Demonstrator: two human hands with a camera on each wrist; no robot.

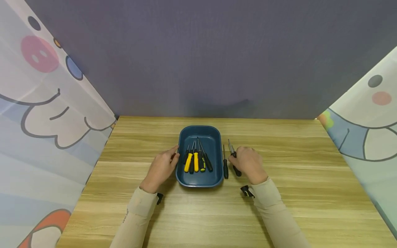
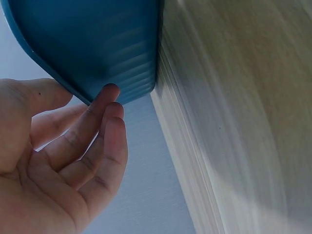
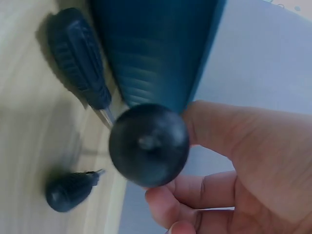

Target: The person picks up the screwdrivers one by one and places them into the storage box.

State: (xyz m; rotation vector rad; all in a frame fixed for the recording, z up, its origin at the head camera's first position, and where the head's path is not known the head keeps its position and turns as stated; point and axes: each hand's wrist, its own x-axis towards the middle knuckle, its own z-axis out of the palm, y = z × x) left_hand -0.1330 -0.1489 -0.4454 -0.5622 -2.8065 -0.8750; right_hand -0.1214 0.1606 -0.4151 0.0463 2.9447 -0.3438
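Observation:
My left hand (image 1: 161, 167) is at the left side of the blue tray (image 1: 200, 183). In the left wrist view its thumb and index finger (image 2: 61, 124) reach the rim, and other fingertips lie against the outer wall. To the right of the tray, my right hand (image 1: 248, 162) pinches a black-handled screwdriver (image 3: 148, 145), whose round handle end faces the right wrist camera. Close by it on the table is another black screwdriver (image 1: 237, 171). One more black screwdriver (image 1: 225, 168) lies along the tray's right side. Inside the tray are yellow-handled screwdrivers (image 1: 196, 162) and black-handled screwdrivers (image 1: 208, 163).
All this is on a light wooden table (image 1: 288, 165). A plain grey wall (image 1: 201, 62) rises behind its back edge. Printed cloth panels (image 1: 40, 120) with cartoon figures stand at both sides.

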